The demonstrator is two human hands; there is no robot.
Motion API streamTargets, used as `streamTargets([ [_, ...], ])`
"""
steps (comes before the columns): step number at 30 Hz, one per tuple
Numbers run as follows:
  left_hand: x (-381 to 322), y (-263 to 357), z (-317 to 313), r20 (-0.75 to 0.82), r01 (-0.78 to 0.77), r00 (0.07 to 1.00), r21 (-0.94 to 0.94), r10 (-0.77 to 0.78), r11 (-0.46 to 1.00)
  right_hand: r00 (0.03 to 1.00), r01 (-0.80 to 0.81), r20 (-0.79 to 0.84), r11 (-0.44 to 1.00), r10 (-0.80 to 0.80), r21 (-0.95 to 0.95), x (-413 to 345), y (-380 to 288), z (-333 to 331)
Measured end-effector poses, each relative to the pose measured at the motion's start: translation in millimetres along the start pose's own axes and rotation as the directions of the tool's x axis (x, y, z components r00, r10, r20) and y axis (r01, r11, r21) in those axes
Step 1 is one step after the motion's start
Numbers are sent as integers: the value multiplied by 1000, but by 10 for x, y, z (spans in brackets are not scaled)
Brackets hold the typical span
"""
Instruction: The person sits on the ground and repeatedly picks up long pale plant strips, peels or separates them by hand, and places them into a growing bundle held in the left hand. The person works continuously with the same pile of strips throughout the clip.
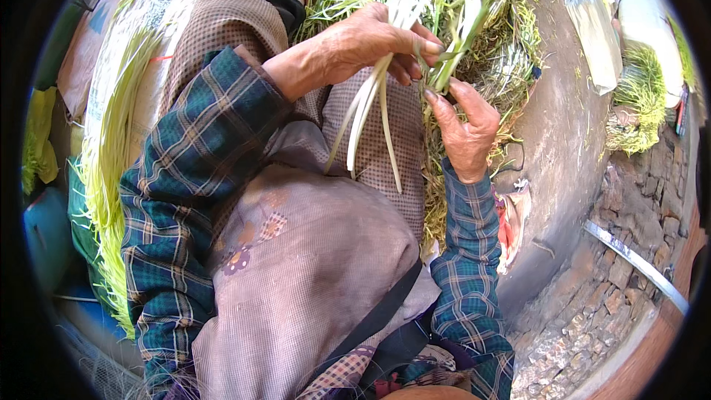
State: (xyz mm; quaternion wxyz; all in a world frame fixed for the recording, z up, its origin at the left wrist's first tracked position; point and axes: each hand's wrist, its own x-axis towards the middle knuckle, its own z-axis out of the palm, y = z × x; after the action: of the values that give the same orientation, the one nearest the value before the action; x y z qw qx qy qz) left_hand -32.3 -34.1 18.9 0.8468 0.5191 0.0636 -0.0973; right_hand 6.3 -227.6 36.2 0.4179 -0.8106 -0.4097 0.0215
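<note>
My left hand is closed around a small bunch of pale, long-leaved greens, which look like garlic chives. Their white stems hang below the palm and the leaves fan out above it. Between thumb and fingers, my right hand pinches the lower end of a broader green stalk. My left thumb meets the same stalk from the other side. Both hands are raised over my checked trousers and the stained apron. Beyond them lies a heap of loose leaves and trimmings, partly hidden by the hands.
At left, a long row of yellow-green chives lies on a white woven sack. Plastic-wrapped bundles and more greens rest at right. A metal strip crosses the rough stone ground. Near my right forearm is a red-and-white scrap.
</note>
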Motion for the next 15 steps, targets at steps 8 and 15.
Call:
streamTargets([
  [8,41,-97,42,21,-207,978,12,207,978,991,99,-78,981,-113,-165,109,-81,134],
  [15,21,-126,107,-133,-254,958,14,254,967,928,265,-243,959,-282,-99,393,-144,332],
])
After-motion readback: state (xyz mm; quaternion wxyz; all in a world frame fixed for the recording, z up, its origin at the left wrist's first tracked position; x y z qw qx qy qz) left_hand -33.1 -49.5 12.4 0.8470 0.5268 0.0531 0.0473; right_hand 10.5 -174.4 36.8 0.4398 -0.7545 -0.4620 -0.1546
